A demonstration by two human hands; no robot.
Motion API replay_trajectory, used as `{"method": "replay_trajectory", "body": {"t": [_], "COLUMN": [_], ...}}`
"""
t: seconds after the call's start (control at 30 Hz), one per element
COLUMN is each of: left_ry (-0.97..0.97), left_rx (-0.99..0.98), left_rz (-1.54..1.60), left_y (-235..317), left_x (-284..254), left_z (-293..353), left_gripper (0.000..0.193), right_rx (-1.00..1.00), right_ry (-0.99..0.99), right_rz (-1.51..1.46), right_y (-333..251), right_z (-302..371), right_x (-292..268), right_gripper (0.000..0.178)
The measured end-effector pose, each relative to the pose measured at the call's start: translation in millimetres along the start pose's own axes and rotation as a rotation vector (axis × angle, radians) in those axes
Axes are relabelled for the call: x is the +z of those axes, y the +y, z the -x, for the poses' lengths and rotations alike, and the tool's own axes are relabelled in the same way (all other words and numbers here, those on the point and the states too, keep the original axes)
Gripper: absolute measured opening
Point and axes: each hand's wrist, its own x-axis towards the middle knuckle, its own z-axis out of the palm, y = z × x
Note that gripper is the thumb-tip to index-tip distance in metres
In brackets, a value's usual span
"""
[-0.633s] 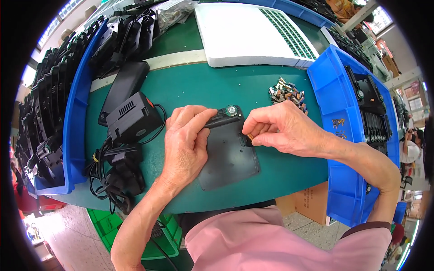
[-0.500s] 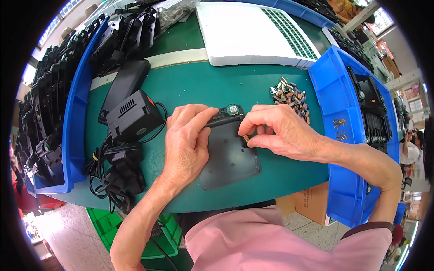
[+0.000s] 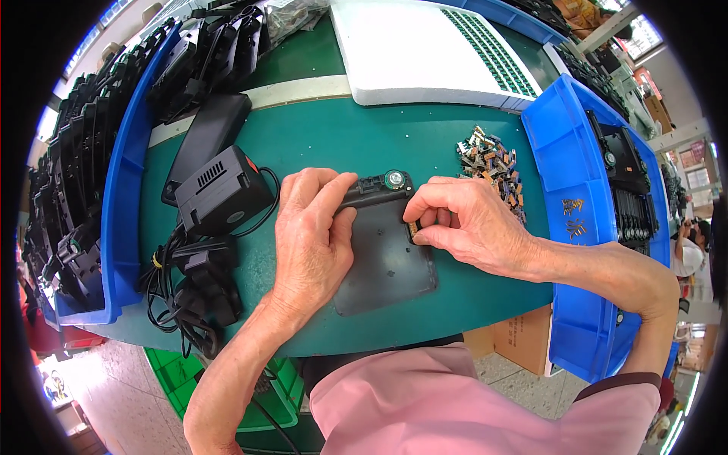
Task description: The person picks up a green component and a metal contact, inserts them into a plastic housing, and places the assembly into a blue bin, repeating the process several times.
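The right fingers [image 3: 429, 201] partly hide a small part [image 3: 412, 228] at the black panel [image 3: 385, 267].

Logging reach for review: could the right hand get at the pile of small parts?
Probably yes: the pile lies just beyond the right hand, nothing visible between, though it pinches a small part.

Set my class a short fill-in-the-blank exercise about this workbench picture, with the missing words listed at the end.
1. The hand pinching a small part at the edge of the black panel is the person's ____ one.
2. The left hand grips the panel near its upper ____ corner, as the picture shows it.
3. The plastic bin beside the heap of small components is coloured ____.
4. The person's shirt is ____.

Missing words: right; left; blue; pink
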Motion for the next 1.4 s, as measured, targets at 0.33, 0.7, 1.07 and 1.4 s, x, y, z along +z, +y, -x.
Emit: {"method": "replay_trajectory", "body": {"t": [0.33,0.7,1.07,1.4], "left_ry": [-0.016,-0.004,0.006,-0.038], "left_rx": [0.001,0.016,0.019,0.049], "left_rz": [0.014,-0.040,-0.034,-0.014], "left_y": [-0.4,-1.8,-3.4,-1.9], "left_x": [-0.3,0.1,-0.2,-1.5], "left_z": [0.2,2.3,1.5,1.7], "left_gripper": [0.034,0.033,0.033,0.034], "right_rx": [-0.058,-0.041,-0.016,-0.386], "right_ry": [-0.018,-0.038,0.000,0.117], "right_rz": [0.072,0.169,0.099,0.378], "right_y": [-2.8,-7.7,-10.2,13.1], "right_z": [0.5,1.4,-4.2,-17.7], "right_x": [0.5,-2.5,-9.0,-5.1], "right_gripper": [0.014,0.015,0.017,0.047]}}
